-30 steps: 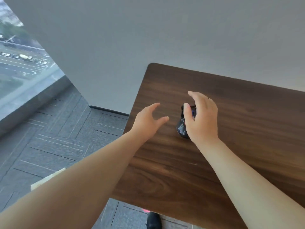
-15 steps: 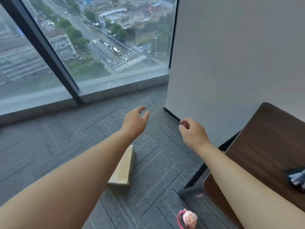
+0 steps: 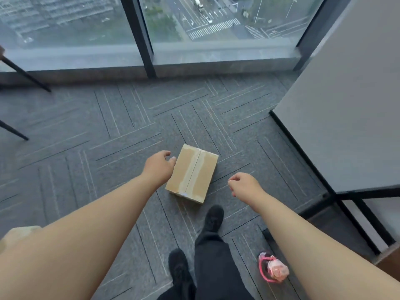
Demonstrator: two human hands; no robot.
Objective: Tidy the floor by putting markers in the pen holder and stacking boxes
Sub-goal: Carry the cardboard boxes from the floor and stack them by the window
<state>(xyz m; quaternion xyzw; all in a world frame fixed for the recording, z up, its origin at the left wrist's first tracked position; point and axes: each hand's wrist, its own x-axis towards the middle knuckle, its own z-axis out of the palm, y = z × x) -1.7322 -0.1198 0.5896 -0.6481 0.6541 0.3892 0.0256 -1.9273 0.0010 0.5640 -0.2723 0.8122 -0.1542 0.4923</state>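
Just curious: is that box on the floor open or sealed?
Sealed. The box lies flat, flaps closed, with tape running along its top seam.

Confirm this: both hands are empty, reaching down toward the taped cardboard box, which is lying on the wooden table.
One thing is wrong: the cardboard box lies on the grey carpet floor, not on a wooden table. The head view shows this. The left hand and right hand are indeed empty, reaching toward it.

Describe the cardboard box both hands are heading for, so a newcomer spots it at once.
Start at the big window, then come down the grey carpet toward the person's shoes. The cardboard box lies flat between the left hand and right hand, clear tape running along its top seam.
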